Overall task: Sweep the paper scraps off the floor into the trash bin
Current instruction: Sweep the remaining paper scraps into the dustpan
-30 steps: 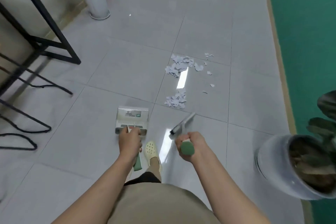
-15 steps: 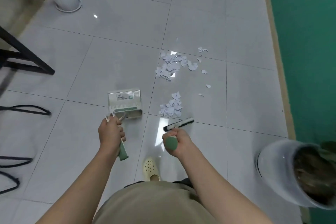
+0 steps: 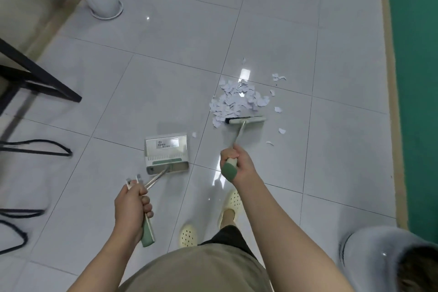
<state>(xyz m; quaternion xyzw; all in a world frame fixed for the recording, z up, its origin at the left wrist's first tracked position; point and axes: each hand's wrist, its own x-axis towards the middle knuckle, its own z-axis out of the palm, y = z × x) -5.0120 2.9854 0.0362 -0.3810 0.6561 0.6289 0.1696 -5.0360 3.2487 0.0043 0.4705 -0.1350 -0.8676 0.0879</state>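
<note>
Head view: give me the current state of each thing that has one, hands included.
Left hand: grips the dustpan handle.
Right hand: grips the broom handle.
Dustpan: on the floor, no scraps visible inside.
Broom: head against the near edge of the pile.
Paper scraps: mostly piled, several strays to the right and one beside the dustpan.

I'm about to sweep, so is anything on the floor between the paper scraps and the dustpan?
Nothing visible: bare grey tile lies between the white paper scraps and the grey-green dustpan, except one stray scrap.

Bare forearms, khaki top (image 3: 194,270), dark shorts (image 3: 225,237), cream perforated clogs (image 3: 188,236)
</note>
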